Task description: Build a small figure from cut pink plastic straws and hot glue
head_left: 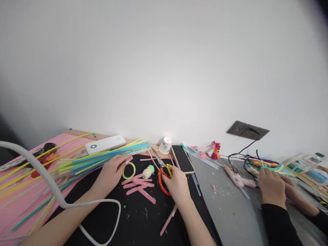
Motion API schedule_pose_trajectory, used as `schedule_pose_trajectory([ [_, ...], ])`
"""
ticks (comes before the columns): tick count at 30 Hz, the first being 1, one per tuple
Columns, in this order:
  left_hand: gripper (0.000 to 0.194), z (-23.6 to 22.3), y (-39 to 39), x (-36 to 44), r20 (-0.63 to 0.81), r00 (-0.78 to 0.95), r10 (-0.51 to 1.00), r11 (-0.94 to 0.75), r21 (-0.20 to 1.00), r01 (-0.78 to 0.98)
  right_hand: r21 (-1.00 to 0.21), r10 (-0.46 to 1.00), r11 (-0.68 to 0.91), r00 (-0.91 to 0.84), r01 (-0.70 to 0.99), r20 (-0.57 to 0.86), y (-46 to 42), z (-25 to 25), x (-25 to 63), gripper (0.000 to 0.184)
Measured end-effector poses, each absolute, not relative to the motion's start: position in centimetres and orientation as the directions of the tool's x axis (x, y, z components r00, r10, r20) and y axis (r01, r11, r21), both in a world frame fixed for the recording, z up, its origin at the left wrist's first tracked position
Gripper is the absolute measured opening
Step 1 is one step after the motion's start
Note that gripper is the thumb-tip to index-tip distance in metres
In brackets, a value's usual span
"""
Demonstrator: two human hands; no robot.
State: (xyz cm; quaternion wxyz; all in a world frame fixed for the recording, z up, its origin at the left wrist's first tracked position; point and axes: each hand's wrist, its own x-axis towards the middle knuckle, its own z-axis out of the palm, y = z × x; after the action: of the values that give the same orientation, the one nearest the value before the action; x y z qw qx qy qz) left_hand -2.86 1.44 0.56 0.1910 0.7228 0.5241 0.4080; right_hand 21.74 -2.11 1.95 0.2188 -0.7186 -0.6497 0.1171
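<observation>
Our left hand (112, 176) pinching a pink piece (130, 159), our right (178, 182) grasping orange-handled scissors (163, 181), pink strips (139, 184) lying between them.

Scissors (164, 176): metal blades, plastic handles; pink strips (139, 184) fuzzy, matt; wall (164, 68) smooth

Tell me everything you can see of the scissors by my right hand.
The scissors have grey, metal-looking blades and orange-red loop handles with yellow parts, plastic by their look. They are over the black mat, left of the phone, blades angled towards the wall, tips near the white cup. The right hand holds them by the handles and hides part of these. How far the blades are open is unclear.
</observation>
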Motion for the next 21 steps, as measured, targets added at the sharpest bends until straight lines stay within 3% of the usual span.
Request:
schedule_pose_trajectory([
  [7, 0.02, 0.7, 1.1, -2.3, 0.294, 0.148, 0.944, -0.316, 0.687, 0.655, -0.431, 0.969, -0.141, 0.214, 0.891, 0.124, -1.8, 1.5, 21.7, 0.015],
  [13, 0.022, 0.9, 1.3, -2.4, 0.42, 0.138, 0.897, -0.372, 0.549, 0.748, -0.498, 0.963, -0.109, 0.216, 0.86, 0.162, -1.8, 1.4, 21.5, 0.02],
  [21, 0.03, 1.9, 2.5, -0.6, 0.369, 0.496, 0.786, -0.618, 0.459, 0.638, -0.519, 0.964, -0.044, 0.172, 0.854, 0.202, -1.7, 1.1, 21.4, 0.019],
])
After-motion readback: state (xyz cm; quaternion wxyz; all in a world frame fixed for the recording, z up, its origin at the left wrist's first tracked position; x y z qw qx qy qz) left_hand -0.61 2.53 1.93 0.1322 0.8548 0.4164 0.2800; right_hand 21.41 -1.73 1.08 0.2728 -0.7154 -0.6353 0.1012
